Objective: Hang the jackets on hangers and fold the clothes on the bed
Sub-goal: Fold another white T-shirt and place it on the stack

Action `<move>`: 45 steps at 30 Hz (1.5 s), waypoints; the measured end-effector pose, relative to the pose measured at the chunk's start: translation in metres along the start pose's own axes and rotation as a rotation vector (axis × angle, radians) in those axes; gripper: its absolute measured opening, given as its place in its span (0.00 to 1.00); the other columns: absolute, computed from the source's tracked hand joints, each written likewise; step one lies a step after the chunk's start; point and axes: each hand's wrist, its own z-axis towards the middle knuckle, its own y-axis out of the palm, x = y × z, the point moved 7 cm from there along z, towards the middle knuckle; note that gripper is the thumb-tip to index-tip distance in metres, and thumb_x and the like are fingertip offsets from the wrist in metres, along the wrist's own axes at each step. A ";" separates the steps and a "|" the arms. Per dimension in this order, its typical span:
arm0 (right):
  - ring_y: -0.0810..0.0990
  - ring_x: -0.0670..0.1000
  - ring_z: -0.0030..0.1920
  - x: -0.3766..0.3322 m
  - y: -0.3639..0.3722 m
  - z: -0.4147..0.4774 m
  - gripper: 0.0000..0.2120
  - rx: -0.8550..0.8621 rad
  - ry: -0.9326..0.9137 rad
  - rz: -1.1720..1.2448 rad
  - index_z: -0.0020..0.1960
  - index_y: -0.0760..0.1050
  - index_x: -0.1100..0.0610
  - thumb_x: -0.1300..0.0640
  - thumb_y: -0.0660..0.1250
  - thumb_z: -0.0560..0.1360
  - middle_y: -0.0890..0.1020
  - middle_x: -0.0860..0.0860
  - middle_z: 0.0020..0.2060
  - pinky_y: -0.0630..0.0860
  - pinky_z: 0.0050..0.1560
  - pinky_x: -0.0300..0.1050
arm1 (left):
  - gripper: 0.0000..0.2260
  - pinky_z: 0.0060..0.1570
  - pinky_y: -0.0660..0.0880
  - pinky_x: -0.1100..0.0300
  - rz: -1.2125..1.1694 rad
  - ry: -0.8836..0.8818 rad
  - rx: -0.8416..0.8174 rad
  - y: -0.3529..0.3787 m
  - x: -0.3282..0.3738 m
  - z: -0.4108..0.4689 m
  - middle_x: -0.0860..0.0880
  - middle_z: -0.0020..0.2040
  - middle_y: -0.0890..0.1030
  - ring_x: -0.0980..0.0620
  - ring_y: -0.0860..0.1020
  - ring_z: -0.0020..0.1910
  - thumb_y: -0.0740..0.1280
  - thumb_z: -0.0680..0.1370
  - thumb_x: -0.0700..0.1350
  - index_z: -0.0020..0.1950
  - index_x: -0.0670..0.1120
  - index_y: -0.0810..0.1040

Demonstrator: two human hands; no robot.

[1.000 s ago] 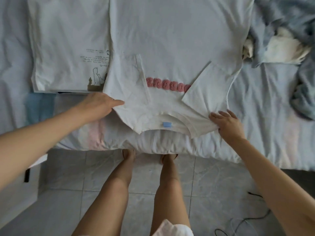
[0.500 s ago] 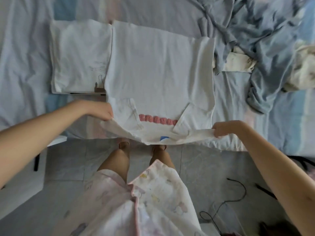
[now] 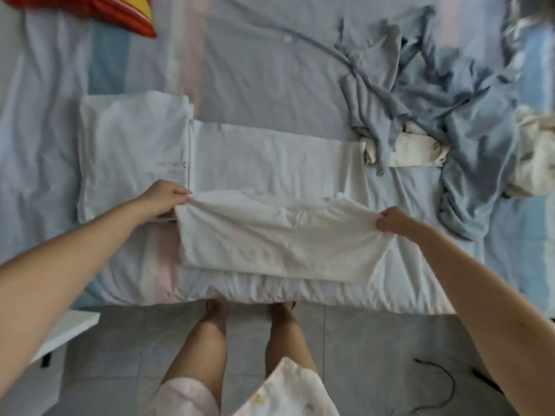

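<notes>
White shirt point(image 3: 270, 235) lies lengthwise away from the person, its doubled-over end corners pinched by left hand point(image 3: 163, 198) and right hand point(image 3: 393, 222).

Red striped cushion point(image 3: 99, 10), grey tiled floor point(image 3: 120, 370)

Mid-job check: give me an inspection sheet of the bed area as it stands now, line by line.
Surface: bed sheet, wrinkled, pale blue with pastel stripes.
Job's things: white shirt half folded near the bed's front edge; folded shirt flat beside it on the left; blue-grey clothes heaped unfolded on the right, over a cream garment.
Clutter: red and yellow cloth at the far left corner.
Hands: left hand pinches the white shirt's left corner; right hand grips its right corner.
Cables: black cable on the floor, lower right.
Surroundings: grey tiled floor; white ledge at the left.
</notes>
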 end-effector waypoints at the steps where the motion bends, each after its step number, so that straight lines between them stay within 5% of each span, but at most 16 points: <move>1: 0.71 0.52 0.36 -0.013 -0.018 0.015 0.13 0.050 -0.019 0.032 0.50 0.78 0.70 0.63 0.68 0.68 0.73 0.55 0.35 0.64 0.31 0.38 | 0.14 0.48 0.71 0.65 -0.040 0.018 0.065 -0.012 0.013 0.019 0.39 0.57 0.79 0.53 0.79 0.49 0.64 0.76 0.32 0.61 0.33 0.76; 7: 0.73 0.54 0.40 -0.075 -0.057 0.150 0.16 0.249 -0.086 0.121 0.56 0.77 0.65 0.60 0.67 0.69 0.75 0.58 0.40 0.70 0.32 0.36 | 0.13 0.47 0.71 0.59 0.025 0.157 0.363 -0.023 0.068 0.150 0.40 0.50 0.79 0.44 0.77 0.53 0.64 0.74 0.34 0.57 0.36 0.80; 11: 0.77 0.61 0.57 -0.078 -0.024 0.215 0.15 0.404 -0.065 0.145 0.61 0.73 0.59 0.54 0.64 0.77 0.77 0.60 0.55 0.67 0.45 0.44 | 0.14 0.53 0.71 0.51 0.031 0.038 0.458 0.009 0.029 0.210 0.36 0.58 0.77 0.38 0.76 0.57 0.67 0.76 0.44 0.58 0.37 0.75; 20: 0.76 0.60 0.59 -0.061 -0.022 0.216 0.20 0.673 -0.085 0.403 0.64 0.74 0.59 0.49 0.63 0.77 0.79 0.59 0.58 0.70 0.54 0.46 | 0.12 0.54 0.66 0.57 -0.171 0.027 0.729 0.011 0.000 0.201 0.36 0.58 0.78 0.41 0.75 0.57 0.61 0.80 0.40 0.61 0.34 0.72; 25: 0.76 0.52 0.54 -0.035 -0.003 0.188 0.23 0.619 -0.106 0.538 0.64 0.71 0.56 0.45 0.68 0.74 0.78 0.53 0.56 0.70 0.51 0.41 | 0.17 0.49 0.67 0.56 -0.267 -0.178 0.642 0.052 -0.027 0.160 0.38 0.58 0.75 0.41 0.74 0.56 0.61 0.80 0.49 0.62 0.37 0.68; 31: 0.75 0.54 0.41 0.029 0.048 0.157 0.14 0.452 0.084 0.517 0.44 0.76 0.61 0.50 0.66 0.75 0.76 0.57 0.39 0.67 0.34 0.46 | 0.16 0.50 0.68 0.52 -0.138 -0.267 0.572 0.093 -0.072 0.097 0.33 0.56 0.76 0.36 0.75 0.55 0.59 0.81 0.47 0.56 0.33 0.72; 35: 0.74 0.54 0.44 0.069 0.091 0.119 0.08 0.340 0.155 0.422 0.49 0.77 0.59 0.54 0.63 0.77 0.77 0.57 0.43 0.67 0.42 0.45 | 0.15 0.49 0.69 0.51 -0.010 -0.287 0.539 0.107 -0.103 0.048 0.34 0.55 0.78 0.36 0.75 0.54 0.61 0.80 0.48 0.53 0.35 0.75; 41: 0.74 0.54 0.44 0.090 0.111 0.095 0.11 0.441 0.159 0.571 0.54 0.76 0.65 0.59 0.60 0.78 0.76 0.57 0.42 0.67 0.42 0.45 | 0.10 0.42 0.66 0.57 -0.150 -0.176 0.633 0.094 -0.110 0.027 0.36 0.49 0.79 0.39 0.77 0.49 0.62 0.79 0.44 0.50 0.37 0.77; 45: 0.72 0.54 0.42 0.095 0.110 0.083 0.11 0.543 0.209 0.571 0.51 0.75 0.62 0.57 0.58 0.78 0.75 0.56 0.41 0.64 0.41 0.44 | 0.09 0.41 0.63 0.58 -0.159 -0.182 0.546 0.094 -0.121 0.025 0.34 0.49 0.77 0.38 0.76 0.47 0.61 0.78 0.43 0.47 0.38 0.76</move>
